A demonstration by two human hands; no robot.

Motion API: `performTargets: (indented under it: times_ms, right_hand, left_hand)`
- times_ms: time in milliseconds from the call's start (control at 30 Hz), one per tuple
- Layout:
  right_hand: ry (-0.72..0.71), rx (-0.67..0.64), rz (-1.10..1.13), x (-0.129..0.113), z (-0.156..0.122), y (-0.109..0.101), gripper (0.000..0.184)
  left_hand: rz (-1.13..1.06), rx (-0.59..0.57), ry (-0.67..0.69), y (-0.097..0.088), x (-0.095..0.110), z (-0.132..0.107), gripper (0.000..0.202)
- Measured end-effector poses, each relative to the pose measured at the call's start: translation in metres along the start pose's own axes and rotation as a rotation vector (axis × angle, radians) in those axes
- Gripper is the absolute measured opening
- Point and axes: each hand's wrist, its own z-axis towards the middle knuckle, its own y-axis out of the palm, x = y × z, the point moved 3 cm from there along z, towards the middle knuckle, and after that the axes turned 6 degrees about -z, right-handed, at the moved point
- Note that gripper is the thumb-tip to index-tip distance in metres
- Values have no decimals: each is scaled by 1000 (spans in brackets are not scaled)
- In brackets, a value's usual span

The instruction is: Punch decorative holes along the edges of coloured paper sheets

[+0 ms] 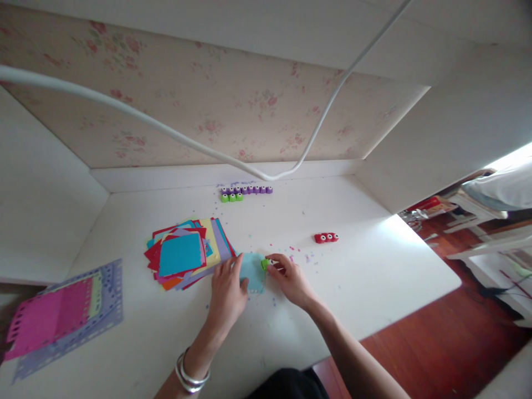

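Observation:
A small light blue paper sheet (pixel 251 270) lies on the white desk (pixel 366 277) in front of me. My left hand (pixel 226 291) rests flat on its left edge, holding it down. My right hand (pixel 288 277) pinches a small green paper punch (pixel 265 264) at the sheet's right edge, fingers closed around it. Tiny paper bits are scattered around both hands.
A stack of coloured paper squares (pixel 187 252) lies just left of my hands. Punched pink and purple sheets (pixel 62 316) sit at the near left. Purple punches (pixel 249 190) and green punches (pixel 231 197) line the back; red punches (pixel 326 238) stand to the right. A white cable (pixel 266 176) hangs overhead.

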Motion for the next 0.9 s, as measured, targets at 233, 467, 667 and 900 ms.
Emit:
performTargets:
  times_ms: [233,467,667,900]
  right_hand:
    - [60,35,293,2,-3,-1,29]
    - [235,22,817,-7,-3,4,23]
    - [257,-40,966,-11,4,12,18]
    - [221,-64,860,-14,7,14,23]
  left_hand:
    - [-82,49,12,-7,13,-9,51]
    - [-98,62,-27,-2,10,-11,48]
    - [-98,54,-13,3,6,-13,52]
    - [-177,43,7,2,-3,-5,74]
